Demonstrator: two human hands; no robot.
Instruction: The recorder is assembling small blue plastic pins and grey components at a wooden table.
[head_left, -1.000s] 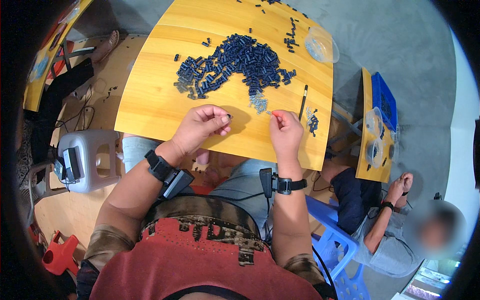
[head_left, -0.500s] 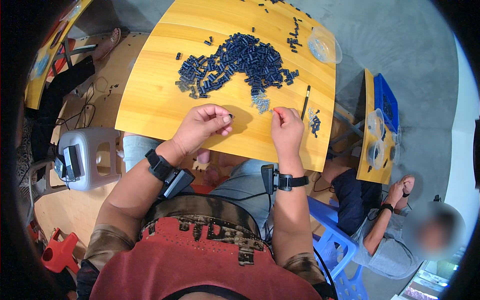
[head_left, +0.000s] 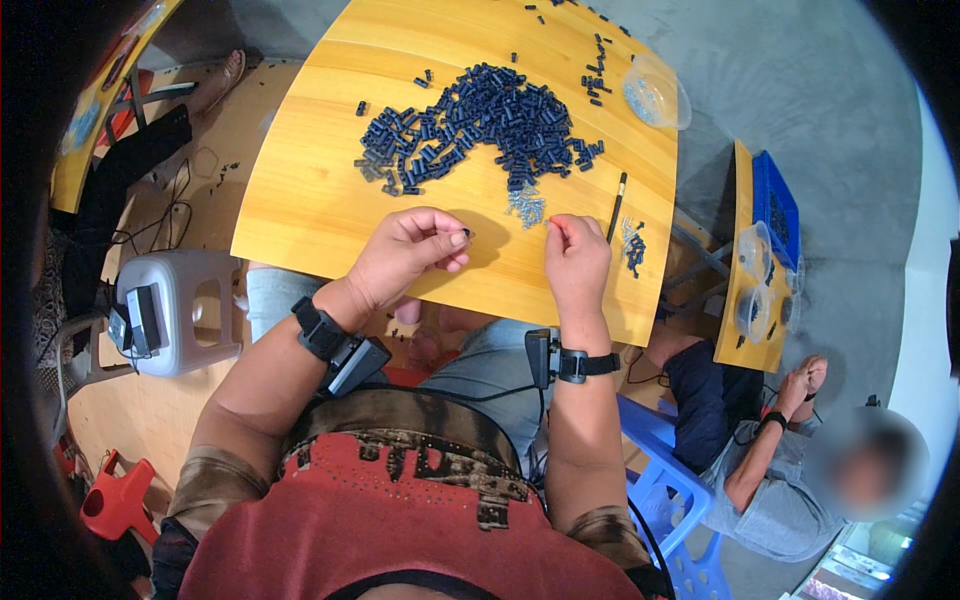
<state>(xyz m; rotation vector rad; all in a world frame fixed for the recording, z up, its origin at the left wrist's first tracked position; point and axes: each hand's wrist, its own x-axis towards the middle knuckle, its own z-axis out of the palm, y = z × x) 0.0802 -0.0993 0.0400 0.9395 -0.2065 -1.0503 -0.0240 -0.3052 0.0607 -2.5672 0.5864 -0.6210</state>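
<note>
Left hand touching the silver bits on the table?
Apart. The head view shows bare tabletop between the left hand and the silver bits.

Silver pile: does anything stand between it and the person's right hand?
Nothing visible does. The right hand is close to the lower right of the silver pile; the black stick lies on the hand's other side.

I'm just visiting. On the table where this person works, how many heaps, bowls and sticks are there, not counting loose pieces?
Large heap of black pieces: 1
Small heap of silvery bits: 1
Mixed black-and-silvery heap: 1
Clear bowl: 1
Black stick: 1
Total: 5
</note>
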